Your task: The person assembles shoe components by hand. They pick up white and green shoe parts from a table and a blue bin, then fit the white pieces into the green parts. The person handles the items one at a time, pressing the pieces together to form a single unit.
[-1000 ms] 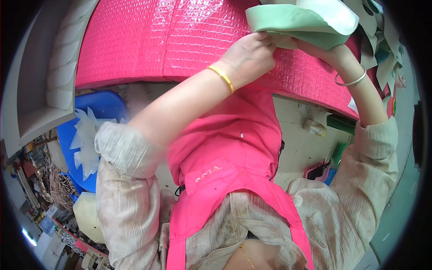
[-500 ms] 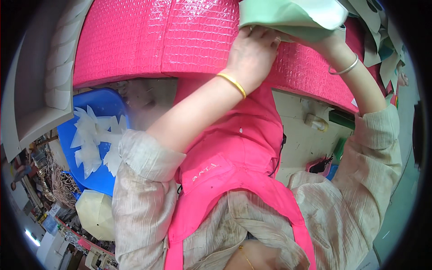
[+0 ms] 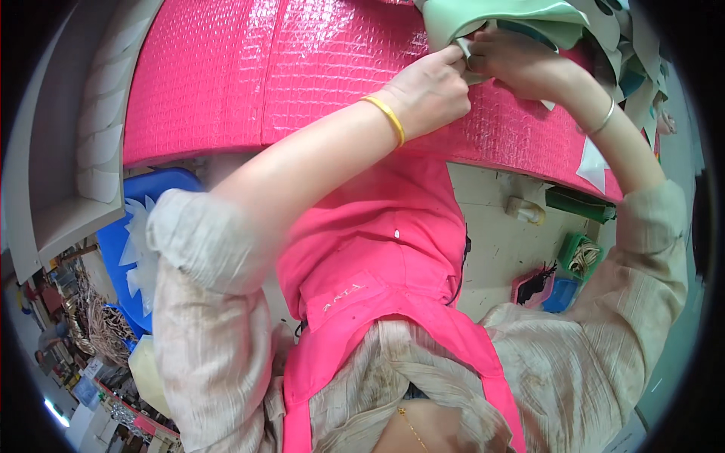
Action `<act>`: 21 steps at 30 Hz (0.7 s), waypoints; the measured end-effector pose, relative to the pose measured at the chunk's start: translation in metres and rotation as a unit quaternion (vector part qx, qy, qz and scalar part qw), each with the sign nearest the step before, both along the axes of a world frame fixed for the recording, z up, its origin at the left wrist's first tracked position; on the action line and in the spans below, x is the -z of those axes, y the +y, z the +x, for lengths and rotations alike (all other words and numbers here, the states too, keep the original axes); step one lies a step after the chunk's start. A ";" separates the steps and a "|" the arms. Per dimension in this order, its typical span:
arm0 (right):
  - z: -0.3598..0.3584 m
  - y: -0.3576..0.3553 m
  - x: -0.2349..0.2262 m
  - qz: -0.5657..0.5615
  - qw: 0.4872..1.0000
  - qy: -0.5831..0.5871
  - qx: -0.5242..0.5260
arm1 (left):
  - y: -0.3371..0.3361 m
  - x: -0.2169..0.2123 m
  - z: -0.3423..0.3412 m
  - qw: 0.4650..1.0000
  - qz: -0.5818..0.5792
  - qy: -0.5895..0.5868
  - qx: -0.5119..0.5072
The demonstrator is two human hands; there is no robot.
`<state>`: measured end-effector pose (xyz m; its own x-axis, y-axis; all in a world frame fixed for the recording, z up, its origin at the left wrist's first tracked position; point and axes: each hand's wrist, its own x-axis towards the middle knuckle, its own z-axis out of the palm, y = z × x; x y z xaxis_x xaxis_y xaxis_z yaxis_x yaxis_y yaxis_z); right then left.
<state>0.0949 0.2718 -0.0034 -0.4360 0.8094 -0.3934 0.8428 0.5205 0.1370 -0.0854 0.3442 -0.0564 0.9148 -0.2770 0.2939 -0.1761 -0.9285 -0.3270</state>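
A pale mint-green piece of smooth, leather-like sheet (image 3: 513,13) lies folded and curved at the top of the view, on the pink-covered table. My left hand (image 3: 429,87), closed with its fingers pinched together, grips the sheet's near edge from the left. From the right, my right hand (image 3: 521,64) is closed on the same edge, its fingertips almost touching the left hand. The folds hide part of the right fingers. A small white scrap (image 3: 593,166) lies at the table's edge below the right wrist.
The quilted pink table cover (image 3: 204,83) spreads ahead, beside more pale green pieces (image 3: 642,83) at right. A grey shelf unit (image 3: 64,196) stands left, above a blue tub (image 3: 113,249) holding white translucent pieces. Below the table sit a green basket (image 3: 581,257) and a pink tray (image 3: 532,285).
The mint-green sheet has tilted and folded back, exposing more of my right hand. Both hands have come closer together at its edge. My left forearm has swung outward to the left.
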 end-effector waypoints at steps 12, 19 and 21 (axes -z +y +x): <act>-0.035 0.022 0.029 -0.051 0.875 0.354 0.327 | 0.007 -0.001 -0.065 0.995 0.050 0.055 -0.059; -0.057 0.031 0.003 -0.122 0.883 0.276 0.359 | 0.021 0.001 -0.066 0.998 -0.013 0.047 -0.037; -0.060 0.034 0.008 -0.120 0.878 0.304 0.349 | 0.025 -0.002 -0.067 0.997 -0.033 0.058 -0.031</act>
<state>0.0353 0.3061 -0.0112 -0.0545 0.8886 -0.4553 0.8469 -0.2004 -0.4926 -0.1521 0.3696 -0.0546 0.9587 -0.2017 0.2006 -0.1502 -0.9578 -0.2452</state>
